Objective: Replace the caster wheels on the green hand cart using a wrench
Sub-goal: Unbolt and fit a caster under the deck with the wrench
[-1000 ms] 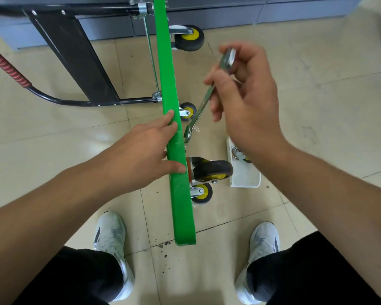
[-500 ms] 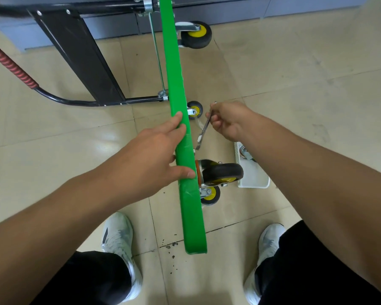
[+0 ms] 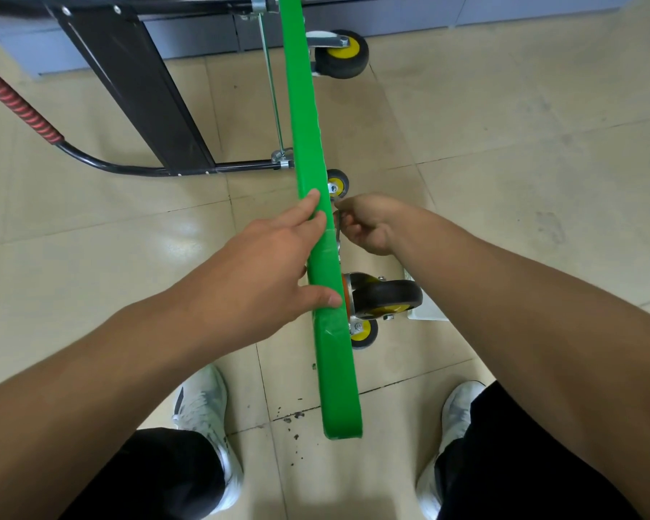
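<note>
The green hand cart (image 3: 318,204) stands on its edge on the floor, deck edge toward me. My left hand (image 3: 274,257) holds the edge, fingers on top and thumb on the right face. My right hand (image 3: 364,225) grips the steel wrench (image 3: 337,228) close against the underside, just above the near black caster wheel (image 3: 385,294). Most of the wrench is hidden behind my fingers and the deck. A small yellow-hubbed wheel (image 3: 363,334) sits below the caster, another (image 3: 337,183) above my right hand, and a large caster (image 3: 340,54) at the far end.
The cart's black folded handle frame (image 3: 136,99) with a red grip (image 3: 19,106) lies to the left. A white tray (image 3: 426,313) sits on the floor behind my right forearm. My two shoes (image 3: 203,418) stand either side of the deck's near end. Grey cabinets line the back.
My right hand has come down from mid-air with the wrench and moved in against the cart's underside above the near caster. My left hand stays on the deck edge.
</note>
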`<state>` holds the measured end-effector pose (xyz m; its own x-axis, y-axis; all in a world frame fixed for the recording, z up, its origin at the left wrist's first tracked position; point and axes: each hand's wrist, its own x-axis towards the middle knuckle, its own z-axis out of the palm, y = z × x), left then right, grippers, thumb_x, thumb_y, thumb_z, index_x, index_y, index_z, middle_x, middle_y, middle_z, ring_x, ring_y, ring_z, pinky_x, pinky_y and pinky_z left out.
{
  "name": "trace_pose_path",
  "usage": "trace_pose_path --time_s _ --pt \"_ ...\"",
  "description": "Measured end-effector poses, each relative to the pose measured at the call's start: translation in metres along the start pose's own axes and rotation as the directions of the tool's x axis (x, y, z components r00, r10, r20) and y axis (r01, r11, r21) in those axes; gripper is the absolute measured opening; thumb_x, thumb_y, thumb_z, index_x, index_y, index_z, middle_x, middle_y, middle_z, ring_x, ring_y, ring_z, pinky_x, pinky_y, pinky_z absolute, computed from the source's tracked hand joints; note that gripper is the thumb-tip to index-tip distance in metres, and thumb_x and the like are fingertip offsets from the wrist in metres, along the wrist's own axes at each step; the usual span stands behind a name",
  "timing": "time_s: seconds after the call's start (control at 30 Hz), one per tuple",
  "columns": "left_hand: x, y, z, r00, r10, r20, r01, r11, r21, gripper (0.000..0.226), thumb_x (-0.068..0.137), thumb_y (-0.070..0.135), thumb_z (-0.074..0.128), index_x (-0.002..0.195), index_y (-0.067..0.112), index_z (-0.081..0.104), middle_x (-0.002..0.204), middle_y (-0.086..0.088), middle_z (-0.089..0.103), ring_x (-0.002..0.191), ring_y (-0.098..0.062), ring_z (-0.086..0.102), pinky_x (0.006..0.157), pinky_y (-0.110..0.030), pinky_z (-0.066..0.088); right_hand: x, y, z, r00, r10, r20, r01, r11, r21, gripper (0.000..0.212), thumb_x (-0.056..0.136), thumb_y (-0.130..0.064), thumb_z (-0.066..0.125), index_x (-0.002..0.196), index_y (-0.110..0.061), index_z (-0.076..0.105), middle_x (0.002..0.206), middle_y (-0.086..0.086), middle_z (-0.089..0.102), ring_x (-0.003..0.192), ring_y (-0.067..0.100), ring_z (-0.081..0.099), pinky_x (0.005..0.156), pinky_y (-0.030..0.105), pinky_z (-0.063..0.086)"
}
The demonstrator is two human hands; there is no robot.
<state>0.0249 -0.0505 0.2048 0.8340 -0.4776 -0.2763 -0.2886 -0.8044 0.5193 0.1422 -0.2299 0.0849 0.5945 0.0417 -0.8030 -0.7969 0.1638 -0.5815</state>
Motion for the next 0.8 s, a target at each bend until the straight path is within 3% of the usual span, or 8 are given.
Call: trace_pose_path --time_s 0.17,0.27,0.47,0.53,0.67,0.8 --pt "-0.001 -0.001 0.0 1.0 -0.003 0.004 0.003 1.0 0.011 0.099 0.079 0.05 0.076 0.158 0.021 0.024 0.167 0.012 0.0 0.128 -0.019 0.054 0.105 -0.039 0.049 0.004 0.001 0.002 1.0 0.012 0.017 -0.012 1.0 -0.017 0.014 0.11 -0.016 0.046 0.117 -0.013 0.058 0.065 0.002 0.054 0.034 0.002 0.038 0.033 0.009 0.03" --pt "-0.001 0.0 0.0 1.0 -0.011 0.002 0.011 1.0 -0.002 0.098 0.079 0.049 0.076 0.158 0.022 0.025 0.167 0.013 0.001 0.124 -0.018 0.058 0.104 -0.038 0.05 0.005 0.005 0.006 0.999 0.04 0.022 -0.039 0.996 -0.075 0.012 0.11 -0.014 0.044 0.117 -0.011 0.053 0.074 0.004 0.053 0.033 0.002 0.037 0.034 0.008 0.029" --pt "-0.002 0.002 0.0 1.0 -0.009 -0.002 0.009 1.0 0.005 0.098 0.078 0.051 0.075 0.158 0.024 0.025 0.166 0.015 0.002 0.123 -0.017 0.058 0.103 -0.038 0.051 0.009 0.016 0.009 0.989 0.14 0.048 -0.129 0.976 -0.177 0.013 0.11 -0.017 0.044 0.107 -0.011 0.055 0.055 0.002 0.055 0.034 0.002 0.038 0.03 0.011 0.027" --pt "-0.002 0.002 0.0 1.0 -0.009 -0.004 0.009 1.0 0.01 0.097 0.079 0.051 0.075 0.158 0.023 0.026 0.167 0.015 0.002 0.123 -0.017 0.058 0.103 -0.038 0.05 0.005 0.015 0.006 0.987 0.152 0.041 -0.139 0.963 -0.232 0.015 0.11 -0.02 0.044 0.113 -0.01 0.055 0.05 0.001 0.056 0.034 0.002 0.039 0.03 0.011 0.026" --pt "-0.001 0.0 0.0 1.0 -0.004 -0.007 0.004 1.0 0.007 0.096 0.078 0.052 0.074 0.157 0.024 0.027 0.166 0.016 0.001 0.124 -0.017 0.057 0.102 -0.039 0.051 0.004 0.012 0.006 0.989 0.142 0.047 -0.12 0.941 -0.316 0.021 0.111 -0.021 0.04 0.121 -0.009 0.054 0.051 0.001 0.058 0.037 0.002 0.04 0.031 0.01 0.027" --pt "-0.001 -0.002 0.001 1.0 0.002 -0.006 -0.002 1.0 0.017 0.094 0.078 0.053 0.074 0.156 0.025 0.029 0.166 0.017 0.002 0.122 -0.016 0.059 0.101 -0.038 0.052 0.004 0.015 0.009 0.997 0.064 0.054 -0.041 0.935 -0.352 0.022 0.111 -0.016 0.036 0.11 -0.009 0.056 0.052 0.0 0.057 0.037 0.001 0.038 0.032 0.012 0.028"
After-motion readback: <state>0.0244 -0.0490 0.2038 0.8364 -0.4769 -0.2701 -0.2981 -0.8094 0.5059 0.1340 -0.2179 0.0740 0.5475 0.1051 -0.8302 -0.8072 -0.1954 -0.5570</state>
